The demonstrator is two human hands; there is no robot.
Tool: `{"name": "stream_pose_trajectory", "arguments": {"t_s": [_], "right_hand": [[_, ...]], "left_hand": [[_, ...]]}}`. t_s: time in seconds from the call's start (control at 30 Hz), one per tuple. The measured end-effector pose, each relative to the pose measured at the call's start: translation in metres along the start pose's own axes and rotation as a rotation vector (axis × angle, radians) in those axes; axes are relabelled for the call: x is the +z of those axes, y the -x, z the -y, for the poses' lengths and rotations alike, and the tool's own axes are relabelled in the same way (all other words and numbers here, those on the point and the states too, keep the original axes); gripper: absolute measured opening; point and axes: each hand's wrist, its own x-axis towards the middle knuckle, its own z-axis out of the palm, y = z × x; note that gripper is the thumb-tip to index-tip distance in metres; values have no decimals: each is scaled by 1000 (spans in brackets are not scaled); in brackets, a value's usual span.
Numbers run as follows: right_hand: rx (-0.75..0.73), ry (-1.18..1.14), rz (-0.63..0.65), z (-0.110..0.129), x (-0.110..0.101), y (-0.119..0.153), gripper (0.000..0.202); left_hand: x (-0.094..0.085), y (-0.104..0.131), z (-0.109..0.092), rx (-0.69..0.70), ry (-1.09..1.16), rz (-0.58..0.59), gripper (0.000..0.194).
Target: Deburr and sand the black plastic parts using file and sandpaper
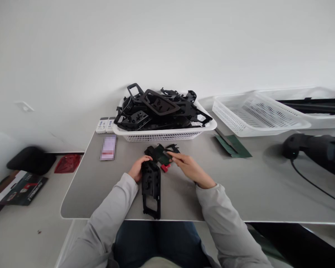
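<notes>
Below the frame's centre, the left hand [138,169] clasps the top of a long black plastic panel [155,178], while the right hand [190,169], its grip unclear, bunches its fingers at a dark-green flat piece [162,157].

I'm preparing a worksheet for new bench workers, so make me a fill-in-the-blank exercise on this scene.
1. The left hand holds a panel coloured ____.
2. The small bright piece near the right hand is coloured ____.
3. The heaped basket is coloured ____.
4. The green sheet lies to the ____ of that basket.

Missing words: black; red; white; right.
</notes>
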Motion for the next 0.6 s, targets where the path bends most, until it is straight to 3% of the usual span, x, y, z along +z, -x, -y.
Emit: {"name": "stream_pose_trajectory", "arguments": {"t_s": [0.13, 0.3, 0.43, 0.6], "right_hand": [[-132, 53, 54, 19, 18, 2, 40], [-177, 66, 148, 17, 36, -3, 44], [-172, 16, 191, 9, 39, -3, 38], [-154, -29, 163, 7, 38, -2, 32]], "left_hand": [[-2, -5, 3, -6, 48, 3, 12], [-1, -6, 4, 0, 85, -23, 13], [0, -4, 5, -16, -20, -31, 12], [-2, -5, 6, 67, -142, -28, 10]]}}
